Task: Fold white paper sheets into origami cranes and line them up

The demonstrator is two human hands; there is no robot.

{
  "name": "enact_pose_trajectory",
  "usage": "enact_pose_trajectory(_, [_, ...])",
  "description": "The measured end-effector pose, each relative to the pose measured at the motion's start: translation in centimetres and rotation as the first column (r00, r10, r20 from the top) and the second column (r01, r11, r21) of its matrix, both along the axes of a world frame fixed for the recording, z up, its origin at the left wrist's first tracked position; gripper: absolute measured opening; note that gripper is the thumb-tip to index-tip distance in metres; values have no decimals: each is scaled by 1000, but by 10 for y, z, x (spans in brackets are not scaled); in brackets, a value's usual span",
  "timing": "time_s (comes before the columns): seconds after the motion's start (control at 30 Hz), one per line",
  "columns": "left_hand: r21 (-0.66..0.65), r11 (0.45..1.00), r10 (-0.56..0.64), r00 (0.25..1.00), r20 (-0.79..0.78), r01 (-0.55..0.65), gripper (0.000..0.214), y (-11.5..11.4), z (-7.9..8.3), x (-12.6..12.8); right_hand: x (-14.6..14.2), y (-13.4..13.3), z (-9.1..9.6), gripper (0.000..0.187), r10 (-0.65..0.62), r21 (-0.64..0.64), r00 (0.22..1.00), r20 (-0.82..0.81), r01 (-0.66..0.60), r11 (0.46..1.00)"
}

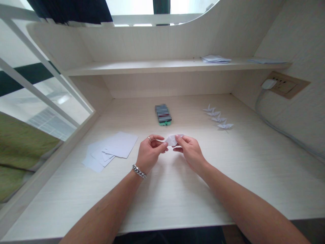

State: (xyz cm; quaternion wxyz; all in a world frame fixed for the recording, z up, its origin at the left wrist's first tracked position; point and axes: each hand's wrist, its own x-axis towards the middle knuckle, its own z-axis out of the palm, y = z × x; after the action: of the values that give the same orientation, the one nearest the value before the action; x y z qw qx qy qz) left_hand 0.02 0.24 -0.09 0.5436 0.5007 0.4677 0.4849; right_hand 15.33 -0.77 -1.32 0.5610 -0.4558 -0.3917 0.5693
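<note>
Above desk (pixel 177 189), both hands pinching folded paper (pixel 173 139)

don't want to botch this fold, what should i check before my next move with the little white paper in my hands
1. The small white folded paper piece is pinched between both hands: ok.
2. Grip of the left hand on its left end: ok.
3. Grip of the right hand on its right end: ok.
4. Creases even and sharp: cannot tell, too small to see.
5. The pale wooden desk is bare under the hands: ok.
6. The loose flat white paper sheets lie apart, to the left: ok.
</note>
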Motion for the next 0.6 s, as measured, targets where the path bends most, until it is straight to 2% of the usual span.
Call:
enact_pose_trajectory(0.1, [6,1000,8,1000,-2,-8,33,-1,0,0,0,0,-1,37,24,27,999,44,-25,999])
enact_pose_trajectory(0.2, [13,1000,-4,1000,-1,4,34,-2,-1,1,0,1,-3,36,-9,36,996,93,5,999])
enact_pose_trajectory(0.47, [-4,999,-40,997,-70,40,33,3,-2,-3,4,2,2,40,-79,-30,997,21,80,996])
enact_pose_trajectory(0.6, [-22,1000,-13,993,-114,11,30,8,-3,-8,10,5,5,41,-95,-37,995,17,96,995])
